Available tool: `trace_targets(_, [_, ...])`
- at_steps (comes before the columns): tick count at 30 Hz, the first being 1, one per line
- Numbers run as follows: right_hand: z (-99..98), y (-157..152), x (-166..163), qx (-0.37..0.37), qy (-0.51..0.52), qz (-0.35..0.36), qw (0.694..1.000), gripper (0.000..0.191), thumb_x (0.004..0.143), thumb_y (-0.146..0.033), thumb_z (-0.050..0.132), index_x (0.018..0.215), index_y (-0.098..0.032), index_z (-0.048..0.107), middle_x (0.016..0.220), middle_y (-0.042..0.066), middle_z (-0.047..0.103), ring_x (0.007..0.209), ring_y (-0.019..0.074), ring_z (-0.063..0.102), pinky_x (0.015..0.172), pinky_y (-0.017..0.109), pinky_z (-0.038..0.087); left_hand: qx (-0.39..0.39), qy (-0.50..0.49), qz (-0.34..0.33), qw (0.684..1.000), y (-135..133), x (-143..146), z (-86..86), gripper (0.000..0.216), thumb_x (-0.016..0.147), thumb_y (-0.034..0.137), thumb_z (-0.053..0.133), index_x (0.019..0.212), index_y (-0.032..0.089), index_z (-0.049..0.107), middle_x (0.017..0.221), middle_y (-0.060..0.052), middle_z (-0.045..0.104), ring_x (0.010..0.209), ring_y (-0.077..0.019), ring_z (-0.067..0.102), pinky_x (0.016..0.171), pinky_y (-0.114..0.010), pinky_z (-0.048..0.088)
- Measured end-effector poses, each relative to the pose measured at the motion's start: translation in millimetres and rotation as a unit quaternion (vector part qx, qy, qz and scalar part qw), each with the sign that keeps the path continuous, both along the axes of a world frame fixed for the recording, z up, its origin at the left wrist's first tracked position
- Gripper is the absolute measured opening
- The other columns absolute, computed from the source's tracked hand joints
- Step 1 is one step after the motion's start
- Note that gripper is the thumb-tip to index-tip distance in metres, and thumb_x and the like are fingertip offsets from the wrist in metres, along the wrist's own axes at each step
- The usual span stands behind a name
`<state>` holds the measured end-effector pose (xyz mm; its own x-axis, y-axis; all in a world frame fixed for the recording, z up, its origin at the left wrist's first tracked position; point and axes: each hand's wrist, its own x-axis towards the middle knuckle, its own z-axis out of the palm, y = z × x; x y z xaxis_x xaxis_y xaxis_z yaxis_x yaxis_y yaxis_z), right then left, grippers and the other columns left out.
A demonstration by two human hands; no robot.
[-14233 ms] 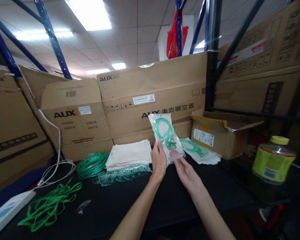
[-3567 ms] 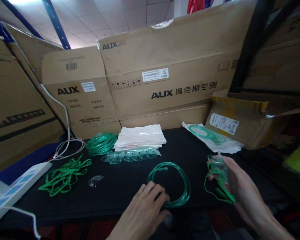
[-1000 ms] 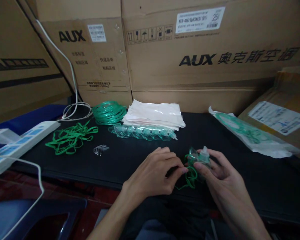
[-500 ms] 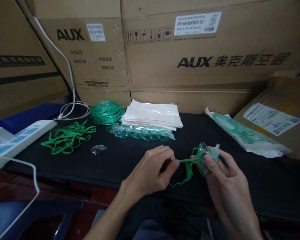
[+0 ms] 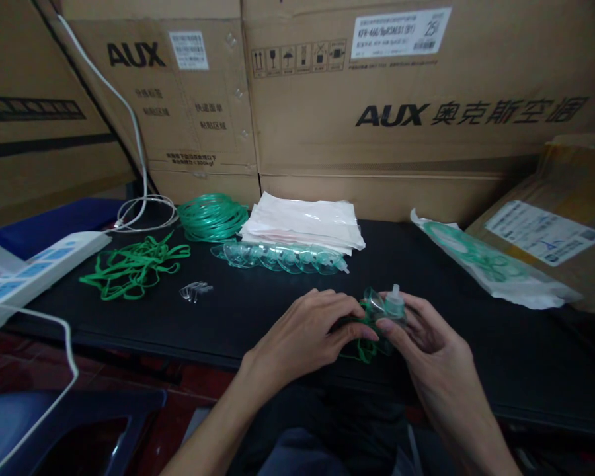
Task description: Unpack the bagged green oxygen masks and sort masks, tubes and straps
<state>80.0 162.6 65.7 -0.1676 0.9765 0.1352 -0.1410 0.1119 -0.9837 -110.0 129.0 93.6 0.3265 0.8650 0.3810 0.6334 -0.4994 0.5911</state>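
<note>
Head view, right hand (image 5: 429, 334) clamped on clear mask (image 5: 391, 308), left hand (image 5: 310, 330) pinching green strap (image 5: 365, 350), both near front edge of black table (image 5: 262, 301), room rightward to bagged tubing (image 5: 496, 264).

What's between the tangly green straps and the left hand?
In the head view, small clear plastic pieces lie on the black table between the tangled green straps and the left hand.

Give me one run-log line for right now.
left hand: at green strap | right hand: holds mask | beyond: mask row, white packets | further left: loose straps, tubing coil
</note>
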Motion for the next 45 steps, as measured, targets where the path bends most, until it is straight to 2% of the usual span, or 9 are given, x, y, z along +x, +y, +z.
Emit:
trace_targets(3, [2.5,0.0,0.7,-0.023,0.03,-0.038,0.999,0.044,0.074,-0.04,0.089,0.113,-0.027,0.073,0.105,0.002,0.08,0.097,0.0128,0.074,0.08,0.011,0.056,0.0,0.006,0.005,1.0,-0.3,-0.3,2.0,0.015,0.103,0.025,0.054,0.092,0.021,0.062,0.092,0.004,0.07,0.087,-0.0129,0.063,0.083,-0.027,0.038])
trace_targets(7, [5.2,-0.3,-1.3,-0.04,0.08,-0.103,0.991,0.046,0.07,-0.04,0.091,0.11,-0.027,0.073,0.107,0.0,0.079,0.098,0.0115,0.072,0.082,0.011,0.054,-0.01,0.022,0.019,1.0,-2.3,1.0,5.9,0.023,0.105,0.032,0.049,0.088,0.02,0.058,0.088,0.003,0.067,0.085,-0.0135,0.061,0.085,-0.028,0.038])
trace_targets(13, [6.7,-3.7,-9.0,-0.033,0.114,-0.194,0.974,0.048,0.068,-0.036,0.092,0.111,-0.027,0.072,0.121,0.001,0.074,0.118,0.0192,0.067,0.11,0.032,0.048,-0.033,0.048,0.025,0.998,-5.1,2.9,6.9,0.024,0.107,0.032,0.043,0.087,0.021,0.053,0.086,0.003,0.063,0.085,-0.0146,0.061,0.091,-0.031,0.038])
trace_targets(18, [9.2,-3.0,-7.3,-0.004,0.149,-0.261,0.954,0.034,0.081,-0.037,0.084,0.111,-0.03,0.07,0.115,-0.001,0.074,0.111,0.0182,0.07,0.113,0.042,0.048,-0.042,0.058,0.043,0.996,-5.5,0.1,5.4,0.021,0.105,0.027,0.044,0.086,0.02,0.052,0.082,0.003,0.061,0.081,-0.0151,0.06,0.094,-0.033,0.039])
trace_targets(20, [9.0,-2.6,-5.4,0.001,0.138,-0.243,0.96,0.033,0.082,-0.038,0.082,0.112,-0.029,0.07,0.116,-0.001,0.074,0.109,0.0183,0.071,0.112,0.042,0.048,-0.039,0.047,0.047,0.997,-4.9,-0.2,4.8,0.02,0.104,0.026,0.046,0.087,0.02,0.054,0.082,0.004,0.062,0.078,-0.014,0.06,0.089,-0.03,0.04])
trace_targets(25, [1.6,-3.6,-1.3,-0.025,0.048,-0.078,0.995,0.046,0.078,-0.041,0.086,0.118,-0.029,0.067,0.114,0.003,0.076,0.104,0.021,0.074,0.103,0.035,0.055,-0.053,-0.006,0.067,0.996,-0.9,3.0,2.6,0.026,0.104,0.042,0.051,0.096,0.022,0.066,0.069,0.006,0.058,0.061,-0.0103,0.053,0.061,-0.024,0.035])
trace_targets(28, [-2.7,-3.8,1.5,-0.006,0.019,-0.014,1.0,0.041,0.081,-0.04,0.083,0.117,-0.03,0.066,0.114,0.004,0.077,0.108,0.02,0.074,0.095,0.026,0.058,-0.058,-0.022,0.043,0.997,1.0,3.9,1.9,0.027,0.102,0.043,0.054,0.1,0.022,0.071,0.076,0.004,0.067,0.063,-0.0098,0.056,0.062,-0.023,0.037])
trace_targets(37, [-1.8,-3.3,4.4,0.011,-0.005,0.035,0.999,0.033,0.089,-0.037,0.076,0.119,-0.03,0.063,0.134,0.007,0.07,0.125,0.0251,0.066,0.108,0.036,0.052,-0.057,-0.037,0.022,0.997,2.2,4.9,2.4,0.031,0.107,0.033,0.046,0.091,0.018,0.067,0.089,0.0,0.072,0.08,-0.0125,0.065,0.074,-0.024,0.042])
trace_targets(45, [9.7,-6.2,-0.7,0.09,-0.005,0.069,0.994,0.024,0.086,-0.027,0.079,0.108,-0.032,0.068,0.128,0.004,0.074,0.118,0.0226,0.071,0.094,0.026,0.06,-0.029,0.023,0.098,0.994,2.4,5.4,0.8,0.034,0.097,0.043,0.061,0.075,0.018,0.062,0.07,0.004,0.057,0.06,-0.0096,0.05,0.058,-0.025,0.032])
